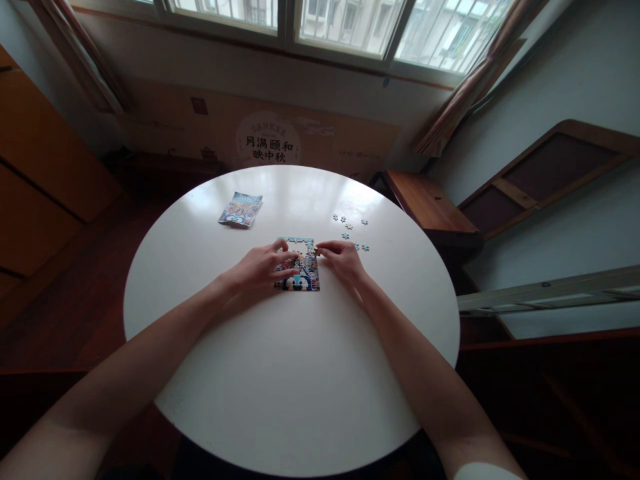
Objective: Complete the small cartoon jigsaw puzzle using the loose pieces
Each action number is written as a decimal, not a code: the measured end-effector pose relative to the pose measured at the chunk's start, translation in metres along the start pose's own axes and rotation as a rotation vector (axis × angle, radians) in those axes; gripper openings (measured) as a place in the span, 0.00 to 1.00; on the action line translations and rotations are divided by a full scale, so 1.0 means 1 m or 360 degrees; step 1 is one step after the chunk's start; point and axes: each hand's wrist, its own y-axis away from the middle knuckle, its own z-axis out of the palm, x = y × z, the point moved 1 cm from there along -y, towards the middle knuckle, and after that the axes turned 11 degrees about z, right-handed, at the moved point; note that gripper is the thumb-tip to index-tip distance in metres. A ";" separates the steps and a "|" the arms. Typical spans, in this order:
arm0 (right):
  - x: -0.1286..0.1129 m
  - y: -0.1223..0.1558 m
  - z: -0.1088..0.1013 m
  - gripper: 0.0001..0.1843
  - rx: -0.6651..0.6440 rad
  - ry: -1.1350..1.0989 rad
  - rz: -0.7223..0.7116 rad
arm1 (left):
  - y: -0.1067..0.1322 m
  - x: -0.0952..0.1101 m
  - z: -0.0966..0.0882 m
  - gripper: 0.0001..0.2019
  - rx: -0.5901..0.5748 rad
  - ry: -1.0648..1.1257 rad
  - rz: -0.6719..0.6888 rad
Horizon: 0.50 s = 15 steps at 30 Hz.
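A partly assembled jigsaw puzzle (303, 283) lies flat in the middle of the white round table (280, 373). Its lower part shows a blue and white cartoon face, and a bare gap appears inside the upper part. My left hand (263, 265) rests at the puzzle's left side, fingers apart and spread over its surface. At the upper right edge, my right hand (345, 259) pinches a small puzzle piece (317, 249) between thumb and fingers. How much of that piece touches the puzzle is hard to make out.
Several loose puzzle pieces (349, 227) lie beyond my right hand. A colourful printed packet (241, 209) sits at the table's far left. Behind the table's right side stands a wooden bench (425, 203), and windows (345, 27) run along the far wall.
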 end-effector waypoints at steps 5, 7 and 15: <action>-0.001 0.000 -0.002 0.12 -0.0009 -0.0002 0.0032 | 0.000 -0.002 0.001 0.24 0.0116 0.0132 -0.0074; -0.001 0.001 -0.003 0.11 -0.0003 0.0031 0.0034 | -0.001 -0.003 0.000 0.20 0.0193 0.0191 -0.0158; 0.003 0.000 -0.004 0.09 -0.0009 0.0173 0.0017 | -0.002 -0.009 -0.002 0.18 0.0205 0.0097 -0.0650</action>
